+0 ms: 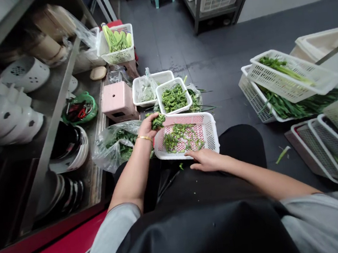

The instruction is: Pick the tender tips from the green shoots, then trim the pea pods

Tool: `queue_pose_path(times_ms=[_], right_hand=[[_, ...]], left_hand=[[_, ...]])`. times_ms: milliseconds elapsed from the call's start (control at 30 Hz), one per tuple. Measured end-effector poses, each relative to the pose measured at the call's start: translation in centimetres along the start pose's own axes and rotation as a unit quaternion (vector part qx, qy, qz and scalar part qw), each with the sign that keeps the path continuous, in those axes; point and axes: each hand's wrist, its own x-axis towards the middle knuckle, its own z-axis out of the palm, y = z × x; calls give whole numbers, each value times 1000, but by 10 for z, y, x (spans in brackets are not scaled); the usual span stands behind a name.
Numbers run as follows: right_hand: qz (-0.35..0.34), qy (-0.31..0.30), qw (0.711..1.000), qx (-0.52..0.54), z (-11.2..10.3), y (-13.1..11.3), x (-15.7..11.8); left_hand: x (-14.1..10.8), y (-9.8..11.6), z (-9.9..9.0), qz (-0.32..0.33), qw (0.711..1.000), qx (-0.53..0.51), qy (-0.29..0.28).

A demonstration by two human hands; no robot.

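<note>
A small bunch of leafy greens is held in my left hand, its fingers closed round the stems. That hand is above the far left corner of a white basket with a pink perforated bottom. Loose green stems and leaves lie scattered inside it. At the basket's near rim is my right hand, thumb and index finger apart, with nothing visible between them. Just beyond stands a smaller white basket heaped with picked greens. A clear plastic bag of greens sits to the left.
On the left are a pink stool and a metal shelf with bowls and a green basket. Pale green vegetables fill a basket farther back. Stacked white baskets with long greens stand at right on the grey floor.
</note>
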Motion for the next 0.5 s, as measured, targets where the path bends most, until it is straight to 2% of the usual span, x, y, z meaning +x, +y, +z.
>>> queue_pose_path(times_ms=[100,267,400,500], right_hand=[[15,9,999,-50,7,7,2],[-2,5,1000,-4,11,31,3],[-14,10,999,29,13,43,5],[-28,8,999,31,12,46,7]], left_hand=[[57,7,26,-35,998,38,48],[127,22,68,-29,994,72,80],[158,32,85,-18,993,89,70],[165,38,82,-8,990,115,86]])
